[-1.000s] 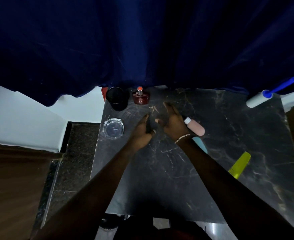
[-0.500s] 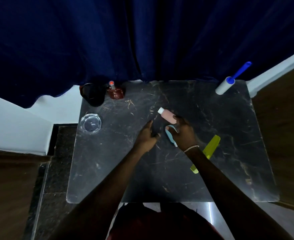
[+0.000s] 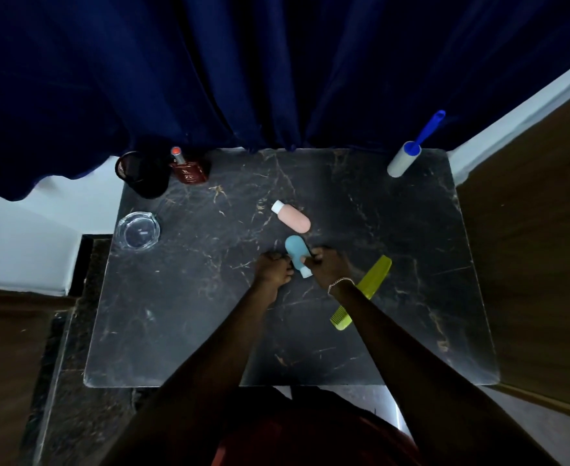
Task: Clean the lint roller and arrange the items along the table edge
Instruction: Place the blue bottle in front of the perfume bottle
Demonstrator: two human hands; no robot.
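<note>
The dark marble table (image 3: 193, 297) takes up most of the view. The lint roller (image 3: 406, 160) lies at its far right corner. A yellow-green comb (image 3: 376, 275) lies right of centre. Beside the comb, the right hand (image 3: 325, 269) grips a blue bottle (image 3: 295, 251). The left hand (image 3: 273, 269) is curled just left of it, and I cannot tell whether it holds anything.

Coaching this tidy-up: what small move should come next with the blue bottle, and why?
Probably carry the blue bottle, which the right hand grips mid-table, to the far edge: the lint roller and perfume bottle already sit there, while the pink bottle lies nearby.
</note>
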